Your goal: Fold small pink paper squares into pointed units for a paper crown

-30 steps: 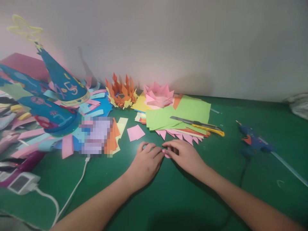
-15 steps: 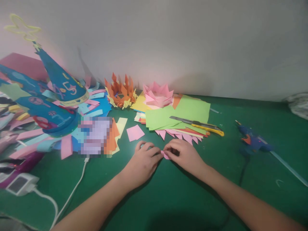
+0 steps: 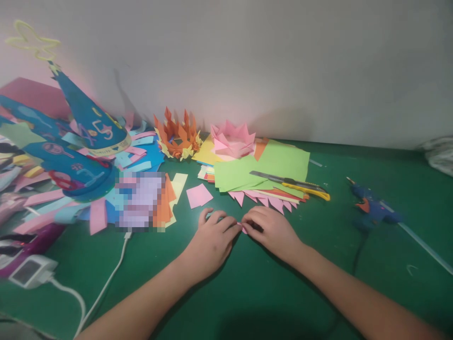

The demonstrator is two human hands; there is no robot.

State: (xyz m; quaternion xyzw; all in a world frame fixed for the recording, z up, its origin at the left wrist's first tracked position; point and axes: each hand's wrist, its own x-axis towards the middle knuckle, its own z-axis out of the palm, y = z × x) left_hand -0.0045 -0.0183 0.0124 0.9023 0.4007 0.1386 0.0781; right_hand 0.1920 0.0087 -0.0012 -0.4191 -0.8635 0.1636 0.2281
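Between my two hands, low over the green table, is a small folded piece of pink paper (image 3: 244,229), mostly hidden by the fingertips. My left hand (image 3: 214,241) pinches its left side between thumb and forefinger. From the right, my right hand (image 3: 271,230) is closed on the other side of it, thumb and fingers pressed together. Just beyond my left hand lies a pink paper square (image 3: 199,196). Behind my right hand, pink pointed paper pieces (image 3: 274,202) stick out from under green sheets (image 3: 240,172).
A yellow box cutter (image 3: 307,189) lies across the green sheets. Behind stand an orange paper crown (image 3: 179,137) and a pink one (image 3: 233,139). Blue cone hats (image 3: 85,113) and a white cable (image 3: 118,269) are left; a blue glue gun (image 3: 375,205) is right.
My right hand's fingertips have shifted slightly, and less of the pink paper shows between the hands. My left hand stays nearly in place.
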